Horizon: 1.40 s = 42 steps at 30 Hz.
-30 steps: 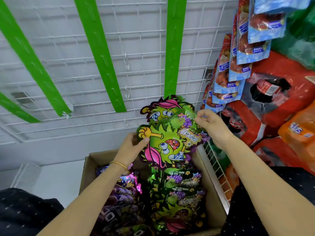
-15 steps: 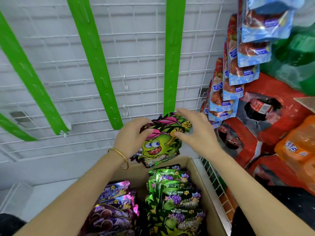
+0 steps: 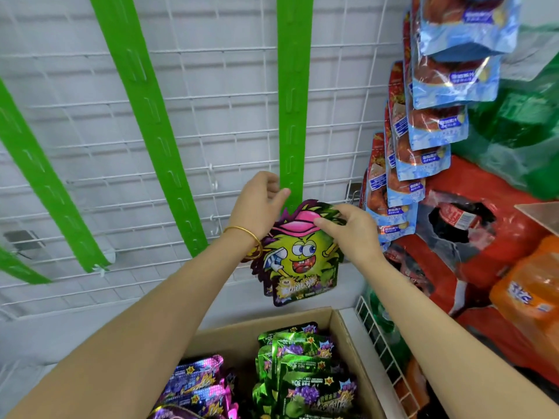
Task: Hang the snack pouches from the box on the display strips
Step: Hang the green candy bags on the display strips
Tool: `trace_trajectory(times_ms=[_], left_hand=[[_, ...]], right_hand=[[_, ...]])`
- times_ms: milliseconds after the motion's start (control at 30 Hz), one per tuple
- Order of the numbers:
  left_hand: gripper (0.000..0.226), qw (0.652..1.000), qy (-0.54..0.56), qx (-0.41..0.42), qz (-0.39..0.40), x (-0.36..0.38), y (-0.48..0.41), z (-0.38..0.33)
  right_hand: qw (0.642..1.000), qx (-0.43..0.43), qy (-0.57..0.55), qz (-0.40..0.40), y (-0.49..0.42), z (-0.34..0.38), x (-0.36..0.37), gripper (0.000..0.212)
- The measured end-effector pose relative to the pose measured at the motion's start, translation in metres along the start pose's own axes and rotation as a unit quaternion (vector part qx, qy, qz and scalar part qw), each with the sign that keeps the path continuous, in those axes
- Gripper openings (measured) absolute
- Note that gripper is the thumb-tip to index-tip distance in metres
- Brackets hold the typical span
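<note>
both hands have risen from just above the box and carried the snack pouch (image 3: 299, 258) up to the foot of a green display strip (image 3: 292, 101), and the pouch now hangs upright with its cartoon face outward instead of lying tilted between the palms. the right hand (image 3: 351, 234) pinches the pouch's top edge at the pink cap, thumb on the front and fingers (image 3: 341, 210) curled over the rim. the left hand (image 3: 257, 204), with a gold bangle (image 3: 245, 231) at the wrist, is just beside it on the left; its fingers are curled and its thumb tip lies against the strip's lower left edge, but i cannot tell whether it actually grips the strip or the pouch. the pouch's top overlaps the strip's bottom end, which is hidden behind it. the strip hangs on a white wire grid (image 3: 211, 116), with two more green strips (image 3: 151, 116) slanting to the left. below the hands sits an open cardboard box (image 3: 348, 337) holding a row of green pouches (image 3: 302, 373) and, left of them, purple pouches (image 3: 196, 385). to the right, blue and red pouches (image 3: 438, 122) hang in an overlapping column, with red wrapped bottle packs (image 3: 484, 237) and an orange one (image 3: 529, 291) stacked beyond.
</note>
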<state>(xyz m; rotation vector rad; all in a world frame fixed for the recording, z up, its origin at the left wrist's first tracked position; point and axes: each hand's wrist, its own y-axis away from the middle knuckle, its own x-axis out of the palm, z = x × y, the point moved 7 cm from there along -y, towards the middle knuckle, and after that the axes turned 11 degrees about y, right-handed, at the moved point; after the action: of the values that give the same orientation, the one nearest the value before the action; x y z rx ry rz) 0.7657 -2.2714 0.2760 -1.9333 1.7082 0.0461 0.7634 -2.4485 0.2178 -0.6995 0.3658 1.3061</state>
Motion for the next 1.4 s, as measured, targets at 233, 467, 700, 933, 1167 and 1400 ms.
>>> trace_trajectory(times_ms=[233, 467, 700, 933, 1167, 1400], left_hand=[[0.029, 0.997, 0.007, -0.073, 0.008, 0.025, -0.008, 0.022], [0.047, 0.993, -0.028, -0.08, 0.081, 0.039, -0.007, 0.02], [0.047, 0.986, 0.001, -0.121, 0.113, 0.04, -0.006, 0.024], [0.035, 0.983, 0.045, -0.148, 0.101, 0.035, -0.005, 0.03], [0.042, 0.983, 0.045, -0.158, 0.088, 0.03, -0.003, 0.036], [0.043, 0.986, 0.024, -0.134, 0.094, 0.026, -0.002, 0.038]], right_hand=[[0.999, 0.039, 0.034, -0.009, -0.006, -0.011, 0.011, 0.029], [0.998, 0.042, 0.029, -0.047, -0.012, -0.012, 0.008, 0.036], [0.994, 0.015, 0.062, -0.087, -0.011, -0.002, 0.005, 0.039], [0.991, -0.005, 0.084, -0.108, -0.004, 0.006, 0.009, 0.04], [0.994, 0.017, 0.077, -0.075, 0.002, -0.004, 0.025, 0.045], [0.995, 0.028, 0.096, -0.028, 0.0, -0.012, 0.036, 0.04]])
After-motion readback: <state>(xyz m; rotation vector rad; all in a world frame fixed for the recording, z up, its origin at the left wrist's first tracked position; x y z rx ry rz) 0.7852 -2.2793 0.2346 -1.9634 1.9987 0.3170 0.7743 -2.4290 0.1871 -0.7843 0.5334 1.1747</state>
